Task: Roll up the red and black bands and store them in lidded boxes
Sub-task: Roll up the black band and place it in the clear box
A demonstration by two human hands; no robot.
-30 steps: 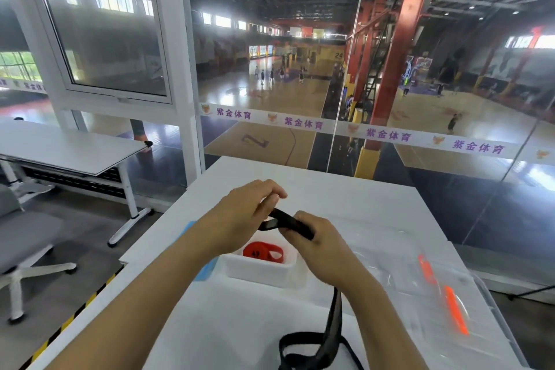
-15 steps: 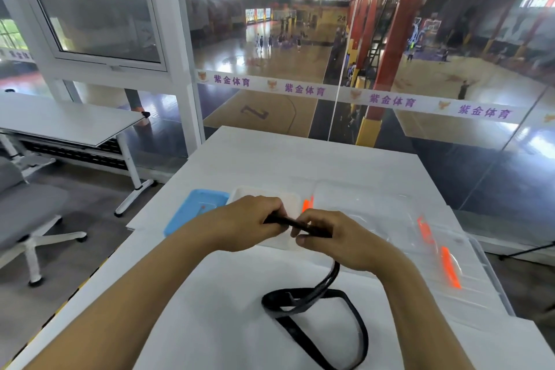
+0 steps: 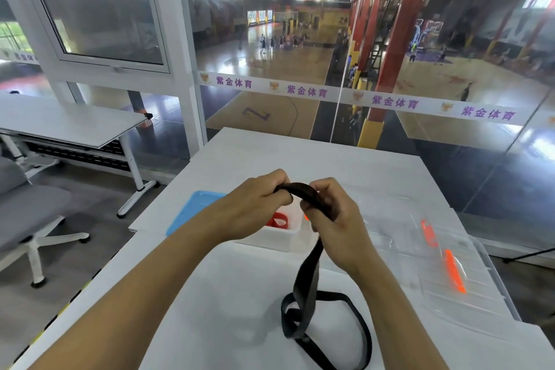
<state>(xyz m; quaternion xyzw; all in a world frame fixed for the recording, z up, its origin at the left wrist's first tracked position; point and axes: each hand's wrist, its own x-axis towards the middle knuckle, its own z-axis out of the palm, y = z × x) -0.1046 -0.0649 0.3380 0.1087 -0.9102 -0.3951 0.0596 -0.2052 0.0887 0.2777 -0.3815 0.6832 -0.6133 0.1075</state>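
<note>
The black band [image 3: 306, 282] is up off the white surface [image 3: 240, 294] at its top end — both hands have it, held above the white box [image 3: 270, 239]. The left hand [image 3: 255, 204] has its fingers curled round the band's end, and the right hand [image 3: 336, 219] has thumb and fingers pinched on the strip just beside it, so each grip is clamped on the band, the two hands nearly touching. Between them the band arches in a short dark hump. From the right hand it hangs straight down, then lies in loose, crossing loops on the surface close to the person.

The red band [image 3: 277, 221] sits inside the white box, partly hidden by the left hand. A blue lid [image 3: 192, 210] lies flat just left of the box. To the right rests a clear plastic container [image 3: 450, 279] with orange clips [image 3: 455, 272] — its contents I cannot make out.
</note>
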